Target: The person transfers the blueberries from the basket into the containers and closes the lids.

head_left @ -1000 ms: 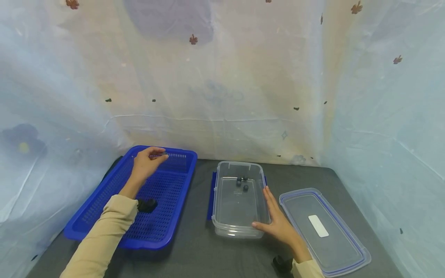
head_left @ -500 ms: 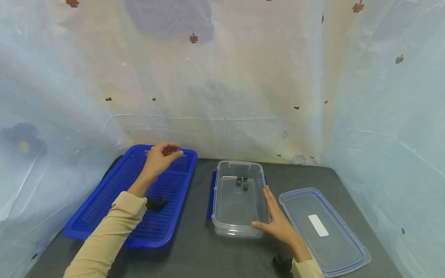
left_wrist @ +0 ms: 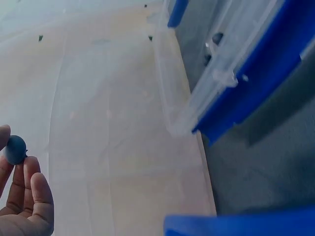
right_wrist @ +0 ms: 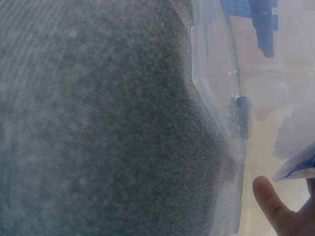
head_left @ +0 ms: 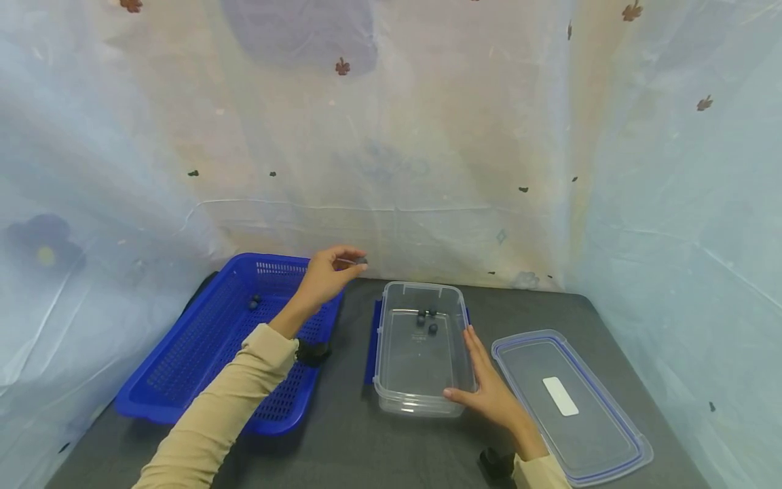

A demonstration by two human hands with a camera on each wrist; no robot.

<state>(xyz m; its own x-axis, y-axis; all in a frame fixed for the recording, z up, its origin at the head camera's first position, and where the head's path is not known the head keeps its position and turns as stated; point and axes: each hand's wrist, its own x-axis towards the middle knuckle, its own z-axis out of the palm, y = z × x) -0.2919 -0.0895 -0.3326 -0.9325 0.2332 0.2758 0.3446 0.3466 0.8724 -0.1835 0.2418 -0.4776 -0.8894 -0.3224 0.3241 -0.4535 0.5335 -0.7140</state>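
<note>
Between thumb and fingertips, my left hand (head_left: 326,277) pinches a blueberry (left_wrist: 15,150), raised past the right rim of a blue plastic basket (head_left: 201,367). A couple of blueberries (head_left: 253,303) lie inside that basket. To the right stands a clear plastic container (head_left: 421,373) without its lid, with several blueberries (head_left: 432,329) on its floor toward the far end. My right hand (head_left: 489,394) rests against the container's right side, fingers straight along the wall and thumb at the near corner. In the right wrist view the thumb (right_wrist: 270,201) shows beside the clear wall.
The container's clear lid (head_left: 586,414), with a blue seal and white label, lies flat at the right. Blue latch flaps (head_left: 371,353) hang out at the container's sides. A patterned sheet (head_left: 391,136) closes off the back and sides of the dark grey table (head_left: 342,435).
My left hand has moved right with the pinched blueberry, from over the basket to beyond its right rim, uncovering blueberries in the basket. My right hand has stayed on the container.
</note>
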